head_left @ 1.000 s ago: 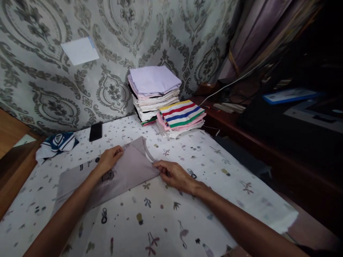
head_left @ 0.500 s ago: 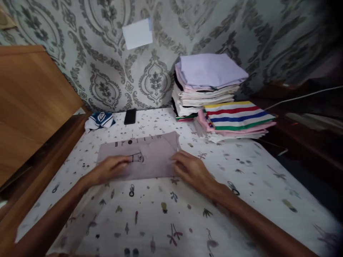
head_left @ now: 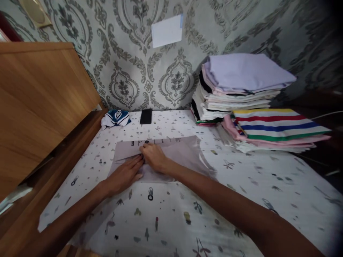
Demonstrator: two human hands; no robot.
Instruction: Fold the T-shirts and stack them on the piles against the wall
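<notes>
A flat plastic bag (head_left: 184, 153), see-through at its right end and mauve-grey elsewhere, lies on the bed sheet with small dark print along its far edge. A crease or flap edge runs across its left part. My left hand (head_left: 125, 175) rests on the bag's near left part, fingers stretched and together. Right beside those fingertips, my right hand (head_left: 154, 157) is closed with curled fingers on the bag's plastic near the middle. What exactly its fingertips pinch is partly hidden.
A tall stack of folded clothes (head_left: 246, 75) stands at the back right, with a lower striped pile (head_left: 278, 123) before it. A black phone (head_left: 146, 116) and a crumpled blue-white cloth (head_left: 116, 118) lie at the back. A wooden board (head_left: 45, 107) borders the left.
My right hand has moved left from the bag's right end to beside my left hand. The bag's right end now lies spread out. The view has turned slightly left.
</notes>
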